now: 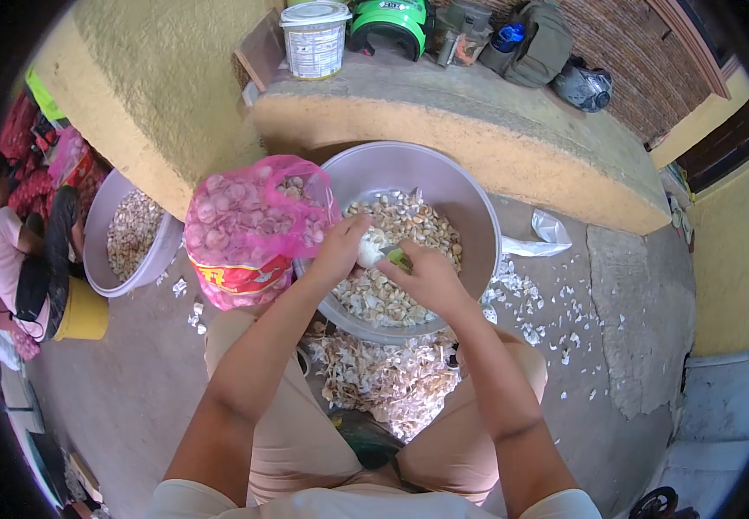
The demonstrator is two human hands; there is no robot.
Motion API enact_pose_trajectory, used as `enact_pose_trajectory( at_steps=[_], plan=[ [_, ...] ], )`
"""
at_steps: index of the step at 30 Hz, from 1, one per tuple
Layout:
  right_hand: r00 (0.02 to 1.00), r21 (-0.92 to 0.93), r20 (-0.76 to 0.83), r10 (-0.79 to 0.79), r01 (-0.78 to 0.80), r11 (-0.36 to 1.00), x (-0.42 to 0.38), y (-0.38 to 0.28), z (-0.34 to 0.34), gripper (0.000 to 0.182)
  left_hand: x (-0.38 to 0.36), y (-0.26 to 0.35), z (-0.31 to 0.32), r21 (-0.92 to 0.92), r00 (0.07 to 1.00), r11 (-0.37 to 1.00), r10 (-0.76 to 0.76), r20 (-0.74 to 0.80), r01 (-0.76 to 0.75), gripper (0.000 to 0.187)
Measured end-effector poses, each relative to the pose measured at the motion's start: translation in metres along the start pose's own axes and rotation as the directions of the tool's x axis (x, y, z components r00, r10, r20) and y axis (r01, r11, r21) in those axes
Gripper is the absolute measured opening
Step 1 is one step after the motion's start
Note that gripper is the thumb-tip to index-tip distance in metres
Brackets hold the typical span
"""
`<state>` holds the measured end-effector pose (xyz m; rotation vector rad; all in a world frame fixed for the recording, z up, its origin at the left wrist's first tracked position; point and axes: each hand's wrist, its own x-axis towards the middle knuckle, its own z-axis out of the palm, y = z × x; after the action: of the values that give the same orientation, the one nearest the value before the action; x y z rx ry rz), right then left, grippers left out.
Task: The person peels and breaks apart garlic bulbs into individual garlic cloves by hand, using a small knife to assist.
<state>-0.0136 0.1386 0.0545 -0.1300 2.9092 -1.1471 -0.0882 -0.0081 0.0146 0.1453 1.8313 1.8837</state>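
Observation:
Over a wide grey-purple basin, my left hand holds a white garlic bulb with its fingers. My right hand is wrapped round a small tool with a green handle, close to the right side of the bulb. Many loose garlic cloves lie in the basin below both hands. A pink net bag of garlic bulbs stands against the basin's left side. Between my legs is a heap of garlic peels.
Peel scraps and a white plastic bag lie on the floor at right. At left a person sits on a yellow bucket by another basin. A ledge ahead bears a white bucket and a green helmet.

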Motion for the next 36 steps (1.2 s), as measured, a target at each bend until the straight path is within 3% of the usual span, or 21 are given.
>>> enact_pose_trajectory(
  at_steps=[8, 11, 14, 17, 20, 23, 26, 29, 32, 36],
  plan=[
    [0.996, -0.121, -0.072, -0.053, 0.044, 0.992, 0.001, 0.006, 0.010, 0.041, -0.002, -0.001, 0.004, 0.061, 0.999, 0.998, 0.021, -0.039, -0.019, 0.031],
    [0.998, -0.068, -0.055, 0.009, -0.013, 0.998, 0.002, 0.000, 0.009, 0.036, -0.002, -0.004, 0.004, 0.060, 0.999, 0.998, 0.033, -0.033, -0.031, 0.031],
    [0.998, -0.087, -0.048, -0.046, 0.041, 0.995, 0.003, 0.006, 0.013, 0.038, -0.001, -0.006, 0.004, 0.023, 0.999, 0.999, 0.029, -0.024, -0.029, 0.031],
    [0.989, -0.258, 0.112, -0.098, 0.124, 0.958, -0.001, 0.001, 0.020, 0.039, 0.007, -0.013, -0.002, -0.054, 0.998, 0.999, -0.007, -0.065, 0.004, 0.031],
    [0.928, -0.351, 0.369, -0.045, 0.184, 0.918, -0.010, -0.004, 0.035, 0.040, 0.012, -0.012, -0.007, -0.117, 0.993, 0.993, -0.040, -0.110, 0.027, 0.031],
    [0.873, -0.298, 0.487, -0.019, 0.187, 0.936, -0.012, 0.002, 0.039, 0.039, 0.011, -0.008, -0.009, -0.105, 0.992, 0.994, -0.033, -0.119, 0.020, 0.031],
    [0.916, -0.010, 0.402, -0.001, 0.005, 1.000, -0.004, -0.005, 0.011, 0.040, 0.006, -0.005, -0.002, -0.108, 0.989, 0.993, 0.039, -0.143, -0.055, 0.031],
    [0.989, 0.224, 0.140, 0.038, -0.069, 0.972, 0.001, -0.003, -0.005, 0.043, 0.004, -0.007, -0.001, -0.043, 0.982, 0.990, 0.124, -0.142, -0.132, 0.030],
    [0.989, 0.115, 0.059, 0.135, -0.141, 0.983, 0.006, -0.003, -0.009, 0.045, 0.004, -0.012, 0.001, 0.076, 0.971, 0.978, 0.202, -0.125, -0.194, 0.030],
    [0.993, -0.031, 0.003, 0.115, -0.114, 0.993, 0.007, -0.003, -0.001, 0.042, 0.000, -0.009, 0.005, 0.135, 0.965, 0.967, 0.234, -0.121, -0.218, 0.029]
  ],
)
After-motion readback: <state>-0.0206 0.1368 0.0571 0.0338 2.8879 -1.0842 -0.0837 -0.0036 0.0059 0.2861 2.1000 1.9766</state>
